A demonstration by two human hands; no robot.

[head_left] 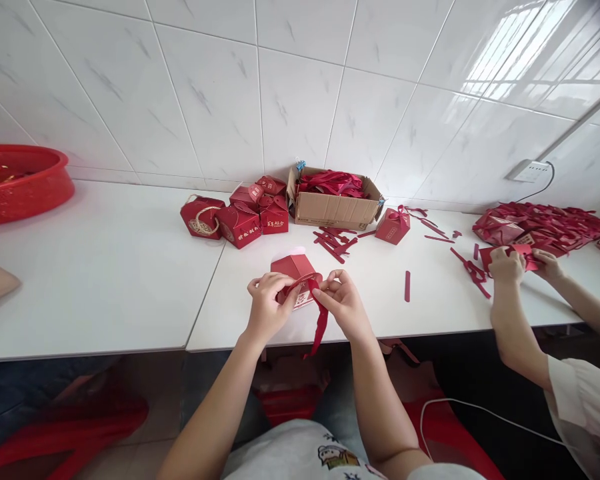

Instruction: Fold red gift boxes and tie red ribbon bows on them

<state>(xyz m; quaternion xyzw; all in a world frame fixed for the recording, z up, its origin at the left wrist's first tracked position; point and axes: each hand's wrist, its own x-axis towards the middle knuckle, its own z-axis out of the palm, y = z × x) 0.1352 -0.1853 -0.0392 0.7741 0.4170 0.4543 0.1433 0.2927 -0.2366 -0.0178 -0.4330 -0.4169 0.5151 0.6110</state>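
A red gift box (291, 266) sits near the table's front edge, its top flaps facing me. My left hand (271, 305) pinches the rounded flap from the left, with the thumb on it. On the other side, my right hand (344, 303) holds a dark red ribbon (321, 328) between thumb and fingers, close against the flap. The ribbon's loose end hangs down over the table edge. Fingers hide part of the box's front.
Finished red boxes (240, 225) cluster behind, beside a cardboard carton (334, 208) of ribbons. A small box (393, 227) and loose strips (336, 243) lie to the right. Another person's hands (509, 265) hold a red box before a ribbon pile. A red basin (25, 193) stands far left.
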